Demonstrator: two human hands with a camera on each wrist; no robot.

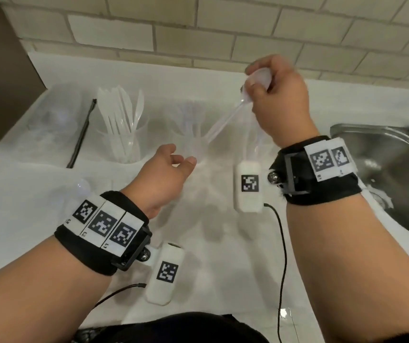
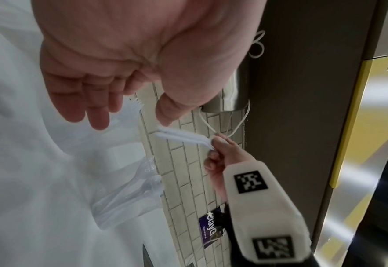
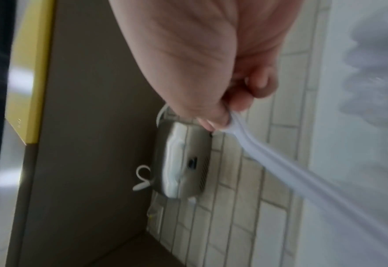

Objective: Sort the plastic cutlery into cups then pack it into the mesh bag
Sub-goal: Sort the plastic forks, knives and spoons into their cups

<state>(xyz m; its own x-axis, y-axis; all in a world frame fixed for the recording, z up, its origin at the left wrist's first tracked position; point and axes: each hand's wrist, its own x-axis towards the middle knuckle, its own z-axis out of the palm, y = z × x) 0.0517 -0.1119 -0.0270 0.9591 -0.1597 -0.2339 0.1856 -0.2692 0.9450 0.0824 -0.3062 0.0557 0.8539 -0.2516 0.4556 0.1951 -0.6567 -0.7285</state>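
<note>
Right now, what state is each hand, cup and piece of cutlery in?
Right hand: raised, pinching clear cutlery by one end.
Clear cutlery: held slanting down toward the middle cup; type unclear.
Left hand: empty, fingers relaxed.
Left cup: upright, holding white knives and forks.
Middle cup: upright, holding clear forks.

The white counter [image 1: 211,256] runs from the brown side panel to the steel sink [image 1: 384,174] sunk into it, right of the gripping hand. Left of and below that grip a clear cup [image 1: 121,144] of white cutlery stands upright. A second clear cup [image 1: 191,142], closer to the grip, holds clear forks. Farther left lie a black stick [image 1: 81,137] and a blurred clear heap [image 1: 50,125].
</note>
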